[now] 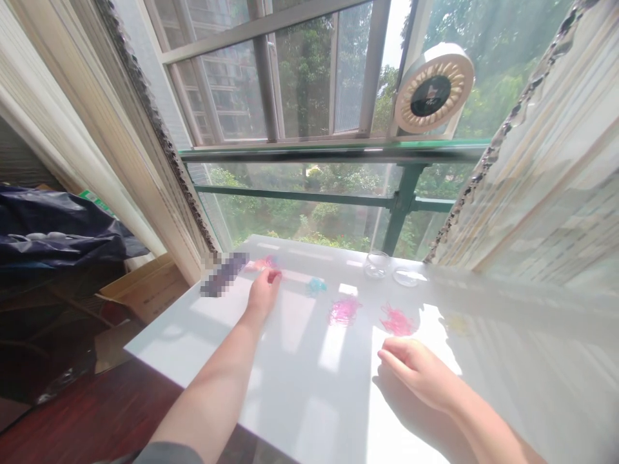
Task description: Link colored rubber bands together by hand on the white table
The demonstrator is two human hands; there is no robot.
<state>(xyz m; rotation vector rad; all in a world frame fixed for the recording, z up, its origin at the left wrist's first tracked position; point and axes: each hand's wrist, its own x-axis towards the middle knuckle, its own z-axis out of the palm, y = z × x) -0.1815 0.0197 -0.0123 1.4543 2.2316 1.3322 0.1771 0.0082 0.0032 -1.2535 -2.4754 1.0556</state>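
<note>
On the white table, my left hand (264, 291) is pinched closed at the near edge of a mixed pile (265, 263) of small orange, pink and blue pieces. What sits between its fingertips, if anything, is too small to name. My right hand (411, 362) rests lower right with its fingers curled together, just below a red-pink pile (397, 321) of thin, strand-like pieces. Its fingertips are too blurred to show what they hold. Between the hands lie a blue pile (317, 286) and a magenta pile (344, 310). A faint yellow pile (458, 324) lies at the right.
A clear round container (376, 265) and a clear shallow dish or lid (407, 277) stand at the table's back edge. A pixelated dark object (225, 274) lies at the back left. A cardboard box (145, 290) is left of the table (300, 412). Curtains flank the window.
</note>
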